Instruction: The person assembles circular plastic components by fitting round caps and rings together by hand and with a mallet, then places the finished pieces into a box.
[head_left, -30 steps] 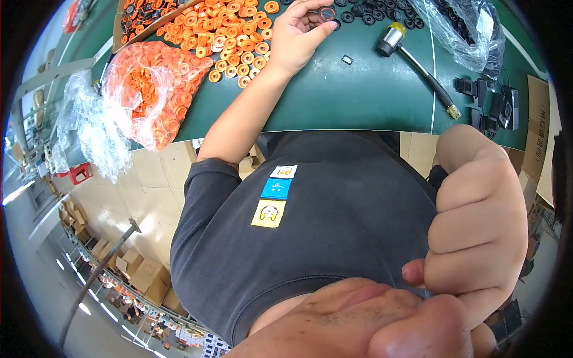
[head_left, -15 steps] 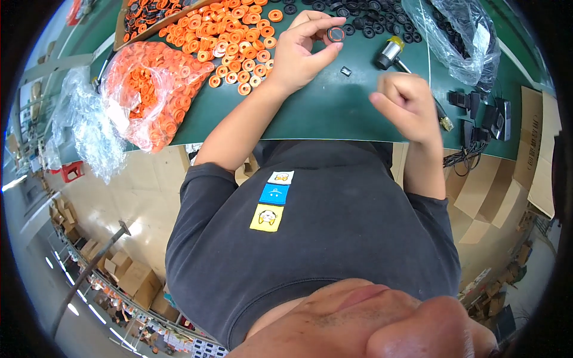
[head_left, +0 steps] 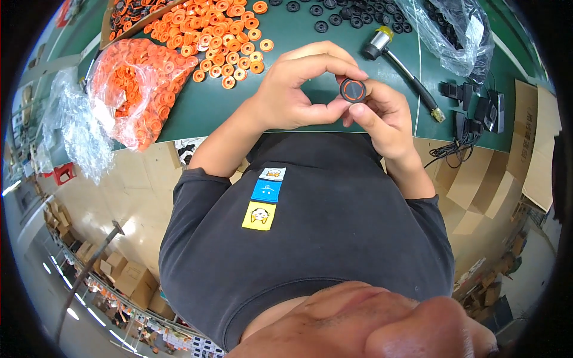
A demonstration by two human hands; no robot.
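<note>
Black with an orange ring, the disc (head_left: pixel 353 90) is held up just inside the worktop's (head_left: pixel 197 110) near edge, pinched by the fingertips of both the left hand (head_left: pixel 285 90) and the right hand (head_left: pixel 388 117). Watching remotely, I judge that an uneven squeeze could make it slip and roll over that edge to the floor (head_left: pixel 149 209). Toward the near left corner I see a clear bag (head_left: pixel 170 77) full of orange rings (head_left: pixel 125 86). In the far left corner, a cardboard box (head_left: pixel 143 22) contains mixed pieces (head_left: pixel 122 21), orange and black; by the far right corner, dark parts (head_left: pixel 441 24) show through crumpled plastic (head_left: pixel 462 51).
</note>
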